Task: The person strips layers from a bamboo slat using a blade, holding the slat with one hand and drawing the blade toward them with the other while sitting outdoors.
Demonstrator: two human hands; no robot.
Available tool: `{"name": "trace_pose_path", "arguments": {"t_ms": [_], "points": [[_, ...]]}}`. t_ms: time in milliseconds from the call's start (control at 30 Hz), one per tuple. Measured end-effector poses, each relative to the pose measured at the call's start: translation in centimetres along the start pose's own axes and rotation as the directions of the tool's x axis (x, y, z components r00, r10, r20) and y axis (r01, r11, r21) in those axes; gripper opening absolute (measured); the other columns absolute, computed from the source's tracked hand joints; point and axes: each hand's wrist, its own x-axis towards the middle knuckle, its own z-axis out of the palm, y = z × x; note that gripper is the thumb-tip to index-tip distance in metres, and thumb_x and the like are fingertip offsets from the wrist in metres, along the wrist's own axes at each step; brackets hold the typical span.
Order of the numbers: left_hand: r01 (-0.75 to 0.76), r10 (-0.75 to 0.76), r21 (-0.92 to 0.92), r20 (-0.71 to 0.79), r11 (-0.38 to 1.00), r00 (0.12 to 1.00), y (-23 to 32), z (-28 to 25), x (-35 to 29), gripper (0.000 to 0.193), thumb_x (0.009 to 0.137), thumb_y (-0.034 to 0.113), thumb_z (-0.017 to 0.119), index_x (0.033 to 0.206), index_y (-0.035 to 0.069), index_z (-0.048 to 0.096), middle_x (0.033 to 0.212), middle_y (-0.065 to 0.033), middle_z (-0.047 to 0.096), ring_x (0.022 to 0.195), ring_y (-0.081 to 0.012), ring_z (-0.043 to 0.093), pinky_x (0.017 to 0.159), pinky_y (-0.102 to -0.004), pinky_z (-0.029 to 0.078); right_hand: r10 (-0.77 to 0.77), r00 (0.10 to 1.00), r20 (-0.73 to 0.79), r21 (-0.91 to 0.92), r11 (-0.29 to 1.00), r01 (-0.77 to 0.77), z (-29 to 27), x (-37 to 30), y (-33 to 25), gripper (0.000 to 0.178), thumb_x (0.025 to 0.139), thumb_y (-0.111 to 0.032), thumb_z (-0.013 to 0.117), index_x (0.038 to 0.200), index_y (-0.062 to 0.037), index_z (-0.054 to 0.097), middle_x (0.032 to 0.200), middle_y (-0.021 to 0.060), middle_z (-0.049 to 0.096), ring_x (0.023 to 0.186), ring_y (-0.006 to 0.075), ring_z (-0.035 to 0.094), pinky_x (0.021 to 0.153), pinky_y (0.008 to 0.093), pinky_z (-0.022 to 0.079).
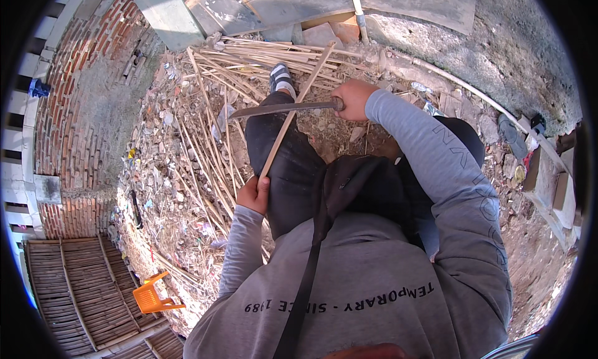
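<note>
My right hand (355, 100) is closed round the handle of a machete (274, 108), whose long dark blade points left. Beneath or against the blade runs a bamboo strip (280, 136), slanting from my left hand up and to the right past my foot. My left hand (253, 194) grips the strip's near end beside my left thigh. The blade crosses the strip at about its middle, above my knee; whether the edge bites into it I cannot tell. A pile of bamboo strips (249, 55) lies beyond my sandalled foot (281, 79).
More loose strips (202, 166) lie on the littered ground to my left. An orange plastic chair (149, 295) stands at the lower left near a bamboo slat panel (81, 290). A brick wall (81, 103) rises at left, a rough wall (517, 66) with a pipe (461, 79) at right.
</note>
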Motion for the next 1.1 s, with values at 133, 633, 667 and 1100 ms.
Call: {"name": "trace_pose_path", "arguments": {"t_ms": [133, 633, 667, 1100], "points": [[-0.003, 0.003, 0.012, -0.002, 1.000, 1.000, -0.10, -0.03, -0.03, 0.061, 0.093, 0.057, 0.048, 0.073, 0.000, 0.053, 0.061, -0.0231, 0.054, 0.062, -0.0439, 0.057, 0.057, -0.0453, 0.043, -0.002, 1.000, 0.006, 0.016, 1.000, 0.002, 0.01, 0.01, -0.17, 0.023, 0.076, -0.027, 0.069, 0.087, -0.0080, 0.065, 0.082, 0.0164, 0.067, 0.085, 0.0358, 0.065, 0.078, 0.0455, 0.051], [-0.007, 0.007, -0.016, -0.032, 1.000, 0.999, -0.27, 0.26, -0.08, 0.058, 0.093, 0.055, 0.050, 0.074, 0.001, 0.054, 0.059, -0.0223, 0.054, 0.060, -0.0423, 0.058, 0.056, -0.0443, 0.043, -0.007, 1.000, 0.001, -0.006, 1.000, 0.007, 0.07, 0.03, -0.30, 0.021, 0.075, -0.025, 0.068, 0.086, -0.0077, 0.065, 0.081, 0.0162, 0.067, 0.085, 0.0360, 0.065, 0.078, 0.0457, 0.051], [-0.008, 0.007, -0.017, -0.033, 1.000, 0.999, -0.24, 0.26, -0.05, 0.058, 0.093, 0.055, 0.050, 0.074, 0.001, 0.054, 0.059, -0.0223, 0.054, 0.060, -0.0423, 0.058, 0.056, -0.0443, 0.043, -0.006, 1.000, 0.001, -0.008, 1.000, 0.006, -0.05, -0.02, -0.35, 0.021, 0.075, -0.025, 0.068, 0.086, -0.0077, 0.065, 0.081, 0.0162, 0.067, 0.085, 0.0360, 0.065, 0.078, 0.0457, 0.051], [-0.004, 0.005, 0.012, -0.027, 1.000, 1.000, -0.38, 0.31, -0.06, 0.058, 0.092, 0.056, 0.050, 0.073, 0.001, 0.053, 0.060, -0.0219, 0.055, 0.061, -0.0429, 0.058, 0.057, -0.0453, 0.043, 0.006, 1.000, 0.001, -0.024, 1.000, -0.006, -0.30, -0.14, -0.63, 0.022, 0.076, -0.026, 0.068, 0.087, -0.0078, 0.065, 0.081, 0.0160, 0.067, 0.086, 0.0357, 0.065, 0.079, 0.0458, 0.051]]}}
